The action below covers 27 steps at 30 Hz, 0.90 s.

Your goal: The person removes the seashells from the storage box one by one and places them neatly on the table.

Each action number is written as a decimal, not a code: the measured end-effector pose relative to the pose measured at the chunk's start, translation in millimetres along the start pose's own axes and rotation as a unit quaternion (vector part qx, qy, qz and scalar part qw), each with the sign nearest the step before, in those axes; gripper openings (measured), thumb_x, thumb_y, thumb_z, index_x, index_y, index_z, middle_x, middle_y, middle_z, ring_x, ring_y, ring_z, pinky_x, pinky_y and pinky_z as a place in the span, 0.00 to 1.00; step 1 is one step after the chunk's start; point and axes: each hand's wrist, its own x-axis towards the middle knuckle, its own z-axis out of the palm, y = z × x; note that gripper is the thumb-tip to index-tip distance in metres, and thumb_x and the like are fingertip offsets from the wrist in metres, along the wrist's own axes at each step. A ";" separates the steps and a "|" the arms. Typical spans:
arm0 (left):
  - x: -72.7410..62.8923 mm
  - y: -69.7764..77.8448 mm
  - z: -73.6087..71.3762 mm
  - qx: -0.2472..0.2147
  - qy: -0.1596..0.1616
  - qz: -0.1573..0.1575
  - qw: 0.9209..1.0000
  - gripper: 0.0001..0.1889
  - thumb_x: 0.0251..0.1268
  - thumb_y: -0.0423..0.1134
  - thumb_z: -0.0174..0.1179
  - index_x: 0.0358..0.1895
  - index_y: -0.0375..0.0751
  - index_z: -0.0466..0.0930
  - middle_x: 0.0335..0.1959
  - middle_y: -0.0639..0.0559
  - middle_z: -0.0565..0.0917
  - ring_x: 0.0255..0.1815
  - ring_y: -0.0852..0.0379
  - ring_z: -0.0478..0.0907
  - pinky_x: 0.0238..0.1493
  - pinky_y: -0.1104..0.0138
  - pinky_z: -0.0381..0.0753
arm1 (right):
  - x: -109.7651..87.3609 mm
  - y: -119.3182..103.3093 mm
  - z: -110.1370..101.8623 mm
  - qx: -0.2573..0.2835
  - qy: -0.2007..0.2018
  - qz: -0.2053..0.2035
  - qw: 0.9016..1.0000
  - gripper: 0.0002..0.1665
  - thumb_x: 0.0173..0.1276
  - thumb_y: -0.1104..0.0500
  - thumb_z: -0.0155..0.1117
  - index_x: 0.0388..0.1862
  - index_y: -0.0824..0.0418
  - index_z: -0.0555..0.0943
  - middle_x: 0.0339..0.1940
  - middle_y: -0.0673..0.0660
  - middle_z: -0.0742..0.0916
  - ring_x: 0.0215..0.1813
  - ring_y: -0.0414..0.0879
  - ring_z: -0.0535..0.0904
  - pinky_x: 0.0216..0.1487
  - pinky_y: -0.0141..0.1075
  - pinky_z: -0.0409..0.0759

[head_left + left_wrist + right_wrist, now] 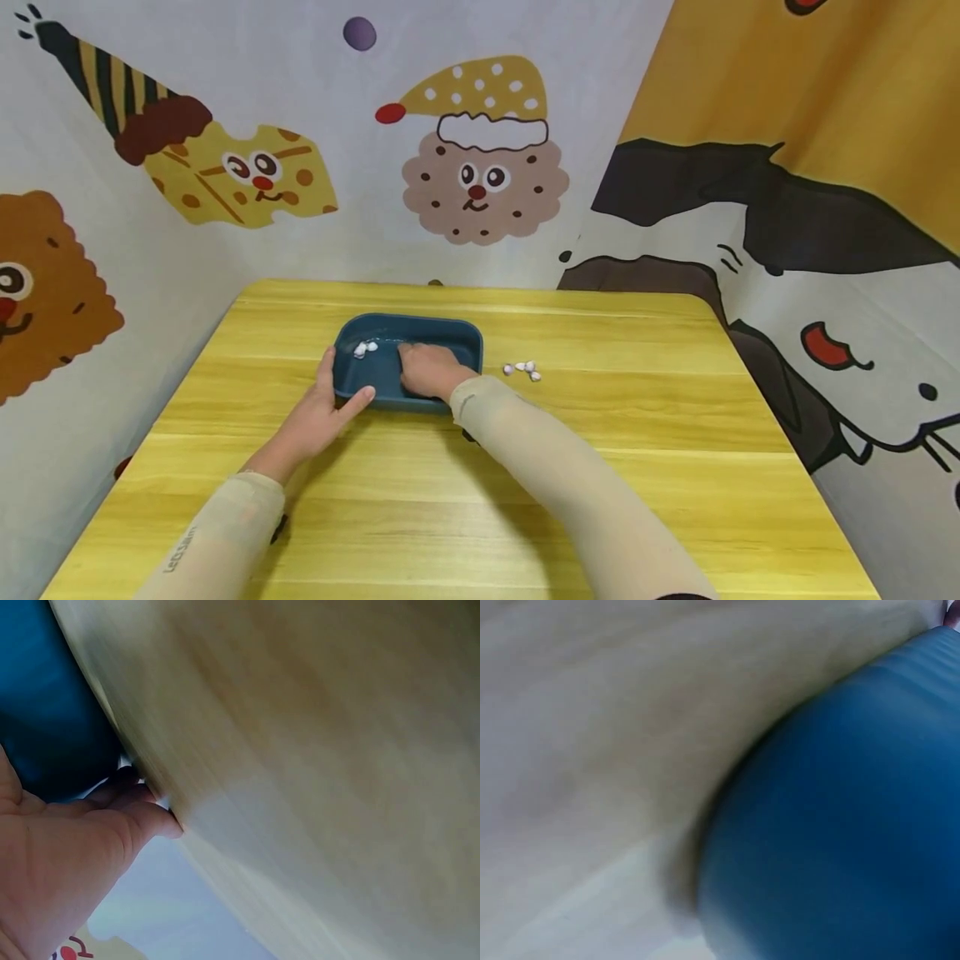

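A dark blue rectangular tray (386,379) stands on the wooden table in the head view. My left hand (315,417) holds it by the near left corner, thumb over the near rim and fingers along the left wall; the left wrist view shows this hand (82,840) against the blue side. Inside, at the left end, lies a small cluster of white shell-like pieces (364,349). My right hand (431,371) reaches down into the tray's right half with curled fingers. Its fingertips are hidden, and I cannot tell whether they hold anything.
Several similar whitish pieces (531,367) lie on the table just right of the tray. The yellow wood-grain table (630,417) extends around it. A cartoon-printed cloth (300,258) hangs behind the far edge and at both sides.
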 end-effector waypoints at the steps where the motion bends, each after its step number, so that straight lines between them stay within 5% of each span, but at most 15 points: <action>1: -0.4 -0.4 -0.3 0.000 0.000 0.000 1.000 0.59 0.79 0.73 0.46 0.85 0.46 0.13 0.86 0.22 0.43 0.85 0.20 0.51 0.80 0.30 0.57 | 0.7 -2.4 -1.4 -0.004 -0.004 0.002 1.000 0.34 0.86 0.49 0.50 0.86 0.57 0.65 0.81 0.54 0.78 0.78 0.47 0.77 0.73 0.42 0.80; 10: -1.7 -0.4 -0.9 -0.012 -0.007 -0.005 1.000 0.58 0.81 0.70 0.48 0.85 0.47 0.13 0.87 0.22 0.44 0.84 0.20 0.52 0.79 0.29 0.60 | 11.8 -14.8 -6.8 0.019 -0.020 0.014 1.000 0.35 0.87 0.48 0.48 0.88 0.53 0.60 0.83 0.55 0.74 0.79 0.48 0.75 0.75 0.42 0.78; 14: 0.0 -0.4 -0.1 -0.019 -0.009 -0.006 1.000 0.59 0.79 0.72 0.48 0.86 0.48 0.13 0.87 0.23 0.43 0.85 0.21 0.51 0.80 0.30 0.59 | 20.0 -12.2 -12.2 0.063 -0.043 0.039 0.996 0.37 0.86 0.48 0.52 0.89 0.49 0.58 0.80 0.54 0.78 0.60 0.46 0.86 0.56 0.40 0.86; 17: 0.6 -1.8 1.3 -0.023 -0.008 -0.007 1.000 0.59 0.79 0.72 0.48 0.86 0.48 0.14 0.87 0.24 0.43 0.85 0.22 0.51 0.80 0.30 0.58 | 22.1 -11.3 -14.7 0.075 -0.055 0.045 0.995 0.37 0.86 0.48 0.54 0.89 0.48 0.58 0.78 0.54 0.80 0.46 0.44 0.85 0.43 0.38 0.84; 27: 0.9 -5.9 -1.2 -0.031 0.000 -0.008 0.999 0.59 0.79 0.71 0.50 0.86 0.49 0.13 0.88 0.25 0.43 0.86 0.22 0.51 0.80 0.30 0.58 | 22.9 -9.4 -16.4 0.086 -0.054 0.026 0.995 0.36 0.87 0.50 0.54 0.88 0.48 0.59 0.75 0.55 0.81 0.35 0.43 0.85 0.35 0.37 0.83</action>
